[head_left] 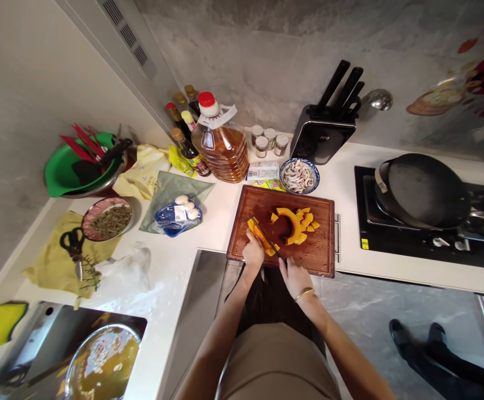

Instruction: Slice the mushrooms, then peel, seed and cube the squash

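Observation:
On the brown cutting board (237, 239), my left hand (253, 251) holds an orange pumpkin piece (270, 245) near the board's front left. My right hand (295, 276) grips the handle of a knife (264, 234), whose dark blade lies along the pumpkin piece, pointing up and left. Right of the blade rests a curved pumpkin slice (295, 225), with several small pumpkin chunks (307, 218) beside it. A blue-rimmed bowl of sliced mushrooms (299, 176) stands behind the board.
A knife block (323, 136) and a large oil bottle (220, 144) stand at the back. Right is a black pan (423, 191) on the stove. Left are packed mushrooms (179, 215), scissors (73, 244) and a sink with a bowl (102, 361). Another person's feet (417, 336) show lower right.

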Demonstrator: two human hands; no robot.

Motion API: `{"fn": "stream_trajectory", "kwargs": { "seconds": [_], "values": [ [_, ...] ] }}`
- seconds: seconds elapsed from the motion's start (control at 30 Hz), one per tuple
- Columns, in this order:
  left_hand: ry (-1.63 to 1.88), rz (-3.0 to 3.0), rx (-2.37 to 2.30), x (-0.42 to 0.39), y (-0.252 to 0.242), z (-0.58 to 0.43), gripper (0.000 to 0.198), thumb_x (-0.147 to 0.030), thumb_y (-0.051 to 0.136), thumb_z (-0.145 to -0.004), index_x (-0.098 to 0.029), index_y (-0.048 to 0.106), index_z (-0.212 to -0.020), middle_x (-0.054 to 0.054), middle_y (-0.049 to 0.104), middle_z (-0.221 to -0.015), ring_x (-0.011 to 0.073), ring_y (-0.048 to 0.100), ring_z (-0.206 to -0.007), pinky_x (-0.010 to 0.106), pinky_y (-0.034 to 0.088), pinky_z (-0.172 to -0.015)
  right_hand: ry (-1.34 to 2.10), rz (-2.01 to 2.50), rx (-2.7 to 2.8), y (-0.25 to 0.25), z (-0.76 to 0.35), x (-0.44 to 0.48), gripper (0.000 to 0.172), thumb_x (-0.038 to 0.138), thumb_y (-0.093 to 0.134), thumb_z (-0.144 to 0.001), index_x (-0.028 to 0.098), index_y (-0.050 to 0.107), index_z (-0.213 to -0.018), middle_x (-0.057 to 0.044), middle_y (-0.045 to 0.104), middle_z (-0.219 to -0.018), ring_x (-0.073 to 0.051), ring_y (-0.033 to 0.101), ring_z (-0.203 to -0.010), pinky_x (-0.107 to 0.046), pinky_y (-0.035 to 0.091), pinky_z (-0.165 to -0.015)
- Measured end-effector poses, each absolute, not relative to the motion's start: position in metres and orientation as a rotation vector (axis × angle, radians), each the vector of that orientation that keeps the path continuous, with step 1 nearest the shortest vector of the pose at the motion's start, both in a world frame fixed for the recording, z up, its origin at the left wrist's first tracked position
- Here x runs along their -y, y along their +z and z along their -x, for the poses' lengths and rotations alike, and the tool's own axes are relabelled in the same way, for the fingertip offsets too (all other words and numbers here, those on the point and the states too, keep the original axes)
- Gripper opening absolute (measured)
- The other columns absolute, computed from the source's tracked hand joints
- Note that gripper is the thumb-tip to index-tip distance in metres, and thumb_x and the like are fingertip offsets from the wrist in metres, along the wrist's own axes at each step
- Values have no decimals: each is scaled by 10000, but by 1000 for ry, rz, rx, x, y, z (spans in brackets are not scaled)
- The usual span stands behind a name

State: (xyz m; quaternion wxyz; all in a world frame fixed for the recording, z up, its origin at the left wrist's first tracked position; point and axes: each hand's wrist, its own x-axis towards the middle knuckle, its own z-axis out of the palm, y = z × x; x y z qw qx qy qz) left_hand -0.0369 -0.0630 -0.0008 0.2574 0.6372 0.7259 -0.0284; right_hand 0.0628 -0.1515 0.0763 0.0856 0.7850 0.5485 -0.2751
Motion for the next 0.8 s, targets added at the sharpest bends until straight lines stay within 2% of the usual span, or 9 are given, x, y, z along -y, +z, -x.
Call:
{"fn": "stream_trajectory", "kwargs": {
  "seconds": [0.3,0.57,0.7,0.8],
  "values": [
    [-38,-1732,-2005,66,-5,36,484,-298,235,-935,-54,239,-1353,155,689,-798,257,677,-725,316,470,-620,-800,-2333,-1649,77,-62,151,381,392,241,-955,146,531,-955,-97,677,-724,-226,679,-688,-270,436,-575],
    [27,-1731,-2030,65,-8,39,474,-310,291,-927,-68,274,-1334,146,690,-774,240,682,-704,291,468,-612,-794,-2457,-1729,72,-70,165,391,402,237,-954,151,534,-906,-90,664,-687,-209,665,-636,-252,384,-533],
    [85,-1668,-2002,61,-5,44,440,-342,328,-917,-84,340,-1274,168,690,-844,258,680,-761,309,473,-641,-814,-2670,-1712,66,-91,191,462,447,176,-950,156,520,-851,-80,648,-649,-194,649,-610,-241,358,-515],
    [118,-1611,-1879,58,-3,51,380,-371,403,-891,-118,423,-1174,142,694,-861,232,680,-747,282,474,-632,-822,-2787,-1632,60,-111,209,491,487,169,-938,159,524,-849,-72,633,-613,-194,636,-585,-241,346,-503]
  ]
}}
